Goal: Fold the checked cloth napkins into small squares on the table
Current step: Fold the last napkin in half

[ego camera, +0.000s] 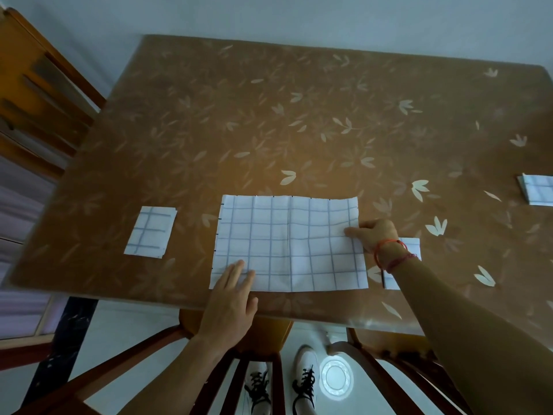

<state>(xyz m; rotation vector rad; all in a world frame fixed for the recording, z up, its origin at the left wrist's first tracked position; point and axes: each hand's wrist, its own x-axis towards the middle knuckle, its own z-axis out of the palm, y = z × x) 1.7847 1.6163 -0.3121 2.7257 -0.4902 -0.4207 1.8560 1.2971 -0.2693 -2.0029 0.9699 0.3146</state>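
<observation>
A white napkin with a blue check (288,244) lies flat as a wide rectangle near the table's front edge. My left hand (232,301) rests on its front left corner with fingers straight. My right hand (372,233) grips the napkin's right edge, fingers curled over it. A small folded napkin (150,232) lies to the left. Another folded one (402,265) is partly hidden under my right wrist. A third (537,191) sits at the right edge of view.
The table (299,130) has a brown cover with a leaf pattern. Wooden chairs stand at the front edge (260,354) and at the back left (39,94). My shoes (305,381) show on the white floor below.
</observation>
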